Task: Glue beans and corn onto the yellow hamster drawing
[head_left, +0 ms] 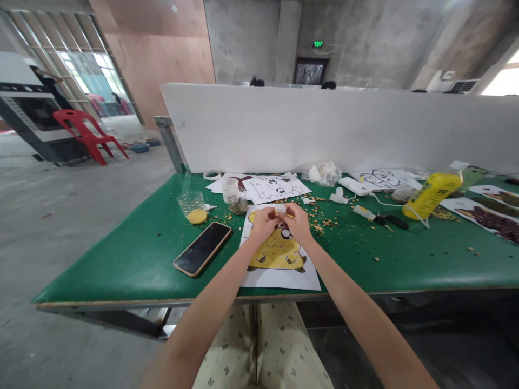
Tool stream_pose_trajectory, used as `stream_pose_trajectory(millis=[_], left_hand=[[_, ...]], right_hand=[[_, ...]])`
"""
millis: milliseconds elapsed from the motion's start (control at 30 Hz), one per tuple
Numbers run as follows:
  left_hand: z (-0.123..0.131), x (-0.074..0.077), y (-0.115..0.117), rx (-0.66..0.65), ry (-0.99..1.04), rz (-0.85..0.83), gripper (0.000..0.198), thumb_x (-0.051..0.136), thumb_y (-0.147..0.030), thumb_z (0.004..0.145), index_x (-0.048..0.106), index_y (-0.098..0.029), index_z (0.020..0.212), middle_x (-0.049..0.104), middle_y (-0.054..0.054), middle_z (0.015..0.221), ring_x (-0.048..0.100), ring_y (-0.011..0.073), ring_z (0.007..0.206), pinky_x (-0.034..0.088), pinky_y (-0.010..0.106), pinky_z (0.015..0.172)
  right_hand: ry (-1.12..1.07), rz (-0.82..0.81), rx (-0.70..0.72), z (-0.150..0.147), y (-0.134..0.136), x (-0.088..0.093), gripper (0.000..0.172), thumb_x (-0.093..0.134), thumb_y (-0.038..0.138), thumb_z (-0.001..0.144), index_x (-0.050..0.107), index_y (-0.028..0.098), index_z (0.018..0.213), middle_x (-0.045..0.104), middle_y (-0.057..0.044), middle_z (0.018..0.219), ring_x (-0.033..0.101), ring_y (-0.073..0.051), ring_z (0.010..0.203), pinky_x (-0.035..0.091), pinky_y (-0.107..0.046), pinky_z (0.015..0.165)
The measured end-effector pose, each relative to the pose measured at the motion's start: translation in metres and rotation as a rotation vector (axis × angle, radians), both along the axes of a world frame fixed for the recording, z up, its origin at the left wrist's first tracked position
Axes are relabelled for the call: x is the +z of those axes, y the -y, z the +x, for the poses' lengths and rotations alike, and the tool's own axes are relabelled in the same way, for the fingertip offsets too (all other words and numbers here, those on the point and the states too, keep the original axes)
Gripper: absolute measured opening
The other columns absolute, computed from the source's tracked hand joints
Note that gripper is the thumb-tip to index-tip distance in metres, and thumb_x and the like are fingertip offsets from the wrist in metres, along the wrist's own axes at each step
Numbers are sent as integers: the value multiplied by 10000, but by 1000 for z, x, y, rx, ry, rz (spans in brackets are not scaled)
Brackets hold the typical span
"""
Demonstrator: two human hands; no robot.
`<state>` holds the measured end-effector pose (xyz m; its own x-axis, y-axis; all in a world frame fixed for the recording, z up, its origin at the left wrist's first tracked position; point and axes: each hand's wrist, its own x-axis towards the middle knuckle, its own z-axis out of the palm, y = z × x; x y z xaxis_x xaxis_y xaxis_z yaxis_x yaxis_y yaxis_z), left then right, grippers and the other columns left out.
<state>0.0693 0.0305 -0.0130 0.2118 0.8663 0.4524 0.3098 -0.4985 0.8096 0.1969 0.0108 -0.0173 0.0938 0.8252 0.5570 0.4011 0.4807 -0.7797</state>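
My left hand (264, 222) and my right hand (297, 222) meet over the top of a sheet with a yellow cartoon animal picture (275, 254). Between their closed fingers is a small white bottle (280, 208), mostly covered by the fingertips. The picture has a yellow filled body, dark feet and bare white paper around it. Just behind my right hand lies a small white nozzle (307, 201). A clear plastic jar (235, 197) with dark grains at its bottom stands behind my left hand.
A phone (203, 249) and a clear cup with yellow powder (196, 215) are on the left. Scattered seeds (322, 219), another small bottle (364, 212), a power strip (357, 186) and a yellow bottle (432, 195) lie rightward. A white partition (324, 129) borders the green table (133, 259).
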Motion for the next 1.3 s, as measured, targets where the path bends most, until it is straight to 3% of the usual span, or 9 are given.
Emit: stream_pose_trajectory(millis=[833,1300], left_hand=[[2,2,3,-18,2,7,285,546,-275,652,318,-181,508,350,-54,478,332,92,490,246,228,484],[3,3,5,-31,-27,9,251,548,-280,664,387,-168,507,395,-42,502,359,100,516,265,231,511]], right_hand=[[-17,-4,0,2,1,-1,180,583,370,726,581,193,761,611,-21,785,576,-180,749,453,-294,719],[-30,-15,-4,4,3,0,185,608,373,711,582,195,754,611,-33,786,582,-195,765,474,-316,732]])
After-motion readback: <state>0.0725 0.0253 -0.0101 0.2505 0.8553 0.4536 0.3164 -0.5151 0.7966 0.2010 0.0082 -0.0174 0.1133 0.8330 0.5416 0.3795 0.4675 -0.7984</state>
